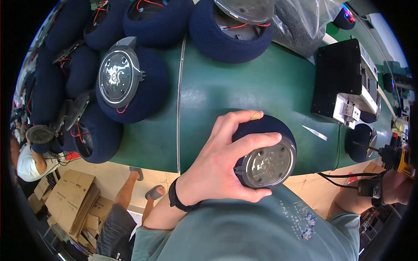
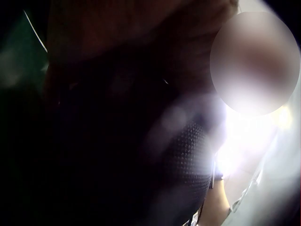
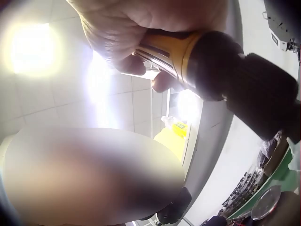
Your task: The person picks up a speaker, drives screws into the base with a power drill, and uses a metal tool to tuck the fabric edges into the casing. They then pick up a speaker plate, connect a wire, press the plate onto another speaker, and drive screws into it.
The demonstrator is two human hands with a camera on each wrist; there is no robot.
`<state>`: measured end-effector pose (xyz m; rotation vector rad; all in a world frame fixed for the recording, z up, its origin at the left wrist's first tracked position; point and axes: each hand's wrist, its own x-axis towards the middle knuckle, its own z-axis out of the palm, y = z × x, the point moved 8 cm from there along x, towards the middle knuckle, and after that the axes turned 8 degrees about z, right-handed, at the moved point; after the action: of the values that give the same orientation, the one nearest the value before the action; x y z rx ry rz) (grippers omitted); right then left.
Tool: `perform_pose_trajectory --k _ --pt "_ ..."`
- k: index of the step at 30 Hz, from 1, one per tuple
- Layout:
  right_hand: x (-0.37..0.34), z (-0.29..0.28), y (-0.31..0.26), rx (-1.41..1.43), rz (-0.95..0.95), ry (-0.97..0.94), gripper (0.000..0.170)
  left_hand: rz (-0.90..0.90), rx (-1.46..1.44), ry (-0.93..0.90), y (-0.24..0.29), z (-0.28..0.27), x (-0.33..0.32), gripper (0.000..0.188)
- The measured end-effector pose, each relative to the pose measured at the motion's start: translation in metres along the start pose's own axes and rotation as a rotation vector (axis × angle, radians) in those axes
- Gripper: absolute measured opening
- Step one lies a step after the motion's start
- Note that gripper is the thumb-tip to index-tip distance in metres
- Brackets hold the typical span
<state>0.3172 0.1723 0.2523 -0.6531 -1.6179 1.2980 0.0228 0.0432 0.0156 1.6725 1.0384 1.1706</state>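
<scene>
While the left hand point(image 1: 230, 158), fingers spread, grips a round navy fabric-covered unit point(image 1: 272, 127) at the green desk's point(image 1: 244, 89) near edge, its grey plastic base point(image 1: 271, 162) shows; well rightward, the right hand point(image 1: 394, 188) clasps a yellow-and-black driver point(image 3: 183, 52), shaft pointing left.

You're in a workshop, electronics-assembly sort. Giveaway: your long green-topped workbench point(image 1: 244, 89), its left end crowded with matching dark navy, fabric-covered round housings point(image 1: 152, 85), several trailing thin red wires point(image 1: 121, 112). A black-and-silver box-shaped apparatus point(image 1: 333, 71) stands to your right, and your right hand point(image 3: 155, 13) grips a yellow-and-black hand tool point(image 3: 176, 49). Stacked brown cardboard point(image 1: 69, 195) on the floor, white tiled ceiling point(image 3: 70, 96) with a bright rectangular light panel point(image 3: 35, 47). Far left is squeezed and dim, but that's probably a co-worker in a white shirt point(image 1: 28, 167).
</scene>
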Motion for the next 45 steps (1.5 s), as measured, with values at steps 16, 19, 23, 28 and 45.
perform_pose_trajectory --k 16,19,23,28,45 --pt "-0.051 -0.036 0.066 -0.116 -0.15 0.368 0.073 0.096 0.013 -0.03 -0.002 0.026 0.02 0.102" --pt "-0.044 -0.034 0.076 -0.13 -0.164 0.389 0.064 0.095 0.02 -0.037 -0.006 0.031 0.019 0.107" --pt "-0.038 -0.029 0.087 -0.132 -0.205 0.31 0.041 0.1 0.046 -0.036 -0.006 0.029 0.017 0.107" --pt "-0.037 -0.021 0.083 -0.178 -0.213 0.315 0.028 0.083 0.033 -0.012 -0.004 0.027 0.016 0.107" --pt "-0.018 0.061 0.033 -0.057 0.112 -0.228 0.033 0.066 -0.062 0.014 0.0 0.026 0.021 0.092"
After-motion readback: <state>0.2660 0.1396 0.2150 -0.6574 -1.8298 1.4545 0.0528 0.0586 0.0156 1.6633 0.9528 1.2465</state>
